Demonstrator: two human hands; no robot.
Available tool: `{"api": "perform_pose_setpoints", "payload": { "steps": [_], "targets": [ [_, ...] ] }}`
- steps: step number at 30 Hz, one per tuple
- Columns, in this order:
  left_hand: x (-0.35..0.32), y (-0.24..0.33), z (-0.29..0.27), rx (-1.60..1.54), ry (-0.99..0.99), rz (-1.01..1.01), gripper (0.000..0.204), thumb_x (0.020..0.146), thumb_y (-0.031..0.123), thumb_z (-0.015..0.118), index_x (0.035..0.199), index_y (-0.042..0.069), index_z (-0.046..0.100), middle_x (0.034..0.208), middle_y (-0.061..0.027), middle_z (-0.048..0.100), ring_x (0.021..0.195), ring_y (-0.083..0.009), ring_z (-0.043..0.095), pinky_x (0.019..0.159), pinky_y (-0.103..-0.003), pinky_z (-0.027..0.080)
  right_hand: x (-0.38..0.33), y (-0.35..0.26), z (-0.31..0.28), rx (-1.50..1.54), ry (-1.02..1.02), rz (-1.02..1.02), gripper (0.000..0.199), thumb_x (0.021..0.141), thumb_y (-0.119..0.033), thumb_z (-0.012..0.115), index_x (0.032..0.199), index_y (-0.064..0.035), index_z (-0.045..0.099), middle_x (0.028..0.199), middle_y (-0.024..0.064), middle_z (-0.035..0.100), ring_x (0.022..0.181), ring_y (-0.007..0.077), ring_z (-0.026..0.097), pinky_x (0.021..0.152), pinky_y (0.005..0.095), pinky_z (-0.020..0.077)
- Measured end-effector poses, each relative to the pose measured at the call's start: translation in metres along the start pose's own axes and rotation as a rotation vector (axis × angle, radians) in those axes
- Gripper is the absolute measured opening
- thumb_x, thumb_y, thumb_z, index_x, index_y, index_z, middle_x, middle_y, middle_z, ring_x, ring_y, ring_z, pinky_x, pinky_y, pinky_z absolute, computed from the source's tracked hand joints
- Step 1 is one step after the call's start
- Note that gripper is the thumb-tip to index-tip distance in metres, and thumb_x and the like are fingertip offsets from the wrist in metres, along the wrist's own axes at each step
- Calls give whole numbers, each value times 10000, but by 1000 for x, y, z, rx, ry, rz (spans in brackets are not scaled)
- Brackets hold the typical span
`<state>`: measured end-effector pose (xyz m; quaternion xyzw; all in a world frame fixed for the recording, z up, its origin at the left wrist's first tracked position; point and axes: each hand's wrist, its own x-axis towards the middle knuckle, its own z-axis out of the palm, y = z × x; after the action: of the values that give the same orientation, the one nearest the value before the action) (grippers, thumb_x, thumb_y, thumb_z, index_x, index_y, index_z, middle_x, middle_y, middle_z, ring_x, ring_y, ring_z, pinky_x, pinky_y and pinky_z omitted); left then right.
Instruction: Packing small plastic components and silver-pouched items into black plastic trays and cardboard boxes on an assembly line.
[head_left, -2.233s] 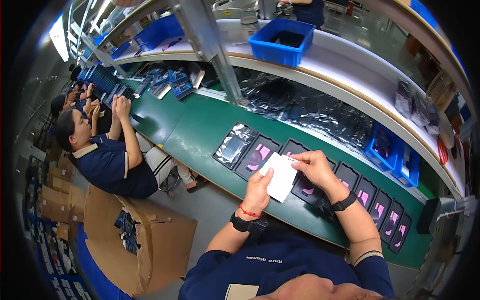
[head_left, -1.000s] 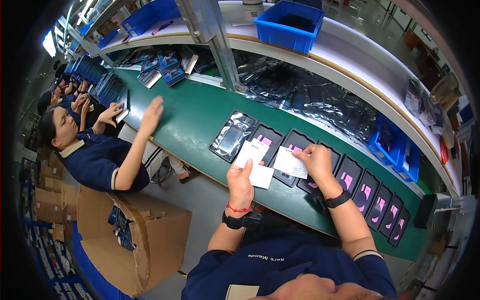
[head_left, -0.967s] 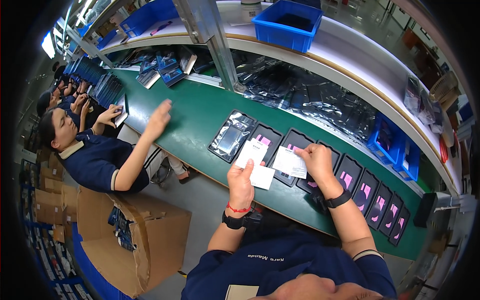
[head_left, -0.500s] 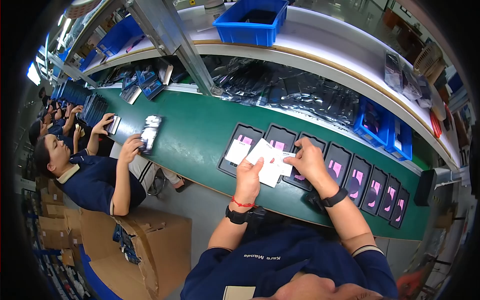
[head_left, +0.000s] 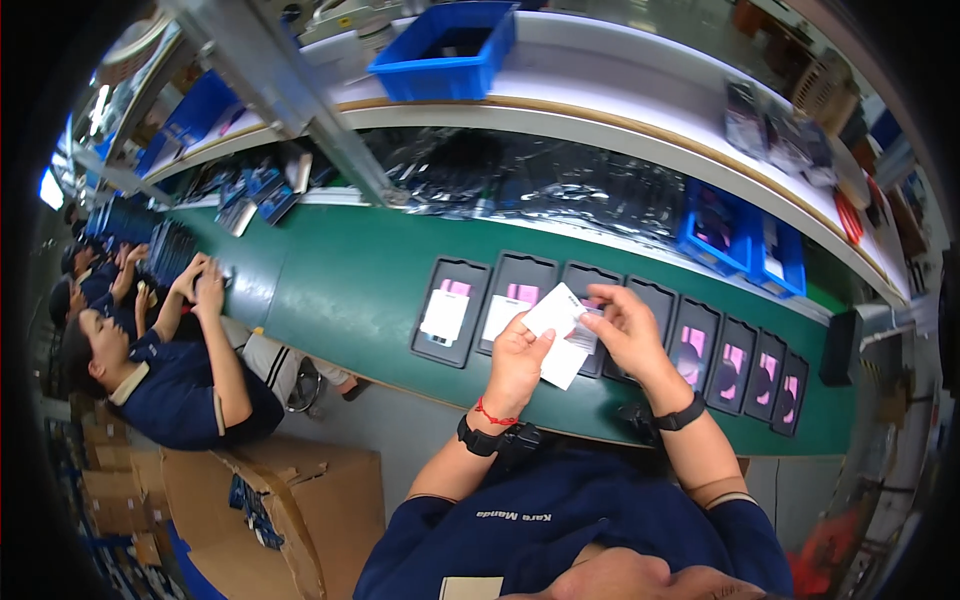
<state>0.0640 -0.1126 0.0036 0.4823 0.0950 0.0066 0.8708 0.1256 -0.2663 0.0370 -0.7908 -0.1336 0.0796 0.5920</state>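
Several white printed cards (head_left: 563,364) are fanned out in my left hand (head_left: 515,368), its thumb pressed over their lower left edge. My right hand (head_left: 634,332) is at the right edge of these cards, its thumb and curled fingers pinching a card there; its fingertips are partly blurred. Below the cards lies a row of black trays (head_left: 452,352) with pink pieces in them. A white card (head_left: 443,316) rests in the leftmost tray, and another white card (head_left: 500,318) in the tray beside it. My hands and the cards partly cover the third and fourth trays.
Blue bins (head_left: 716,232) stand behind the trays at the right. Dark plastic-wrapped packs (head_left: 560,185) lie under the white shelf (head_left: 600,62), which bears a blue bin (head_left: 445,55). At left a co-worker (head_left: 190,385) sits by the green bench (head_left: 330,290); a cardboard box (head_left: 340,500) stands below.
The view has shifted, so trays and bench sit further left. The fanned cards are turned and my right hand is higher against them. The co-worker's hands have come together, away from the silvery pack.
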Motion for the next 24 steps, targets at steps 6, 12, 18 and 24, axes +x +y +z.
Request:
{"api": "perform_pose_setpoints", "payload": {
  "steps": [6,12,18,24],
  "targets": [
    [6,-13,18,-15,-92,-52,498,836,-83,514,1308,-22,367,1225,-197,503,1043,-247,578,856,-302,482,-3,13,-68,188,90,102,68,832,3,570,875,32,615,762,83,658,714,95,616,627,230,488],
    [17,-20,43,331,-72,138,526,795,-112,535,1295,-6,407,1290,-182,427,1035,-207,574,878,-276,444,-23,35,-67,-614,280,-313,193,699,-153,716,827,-21,656,705,102,586,665,291,558,655,368,461],
    [21,-30,89,723,-320,469,530,777,-56,588,1281,33,449,1367,-132,310,1251,-218,362,870,-350,458,-51,22,-84,368,-85,178,135,821,9,603,945,-6,552,756,44,622,692,69,573,620,210,445],
    [22,-53,119,958,-588,620,506,808,108,615,1279,40,443,1341,-227,370,1237,-380,380,993,-473,347,-79,59,-117,-59,458,187,93,765,14,618,824,-11,551,751,118,633,629,172,623,568,271,470]
  ]
}}
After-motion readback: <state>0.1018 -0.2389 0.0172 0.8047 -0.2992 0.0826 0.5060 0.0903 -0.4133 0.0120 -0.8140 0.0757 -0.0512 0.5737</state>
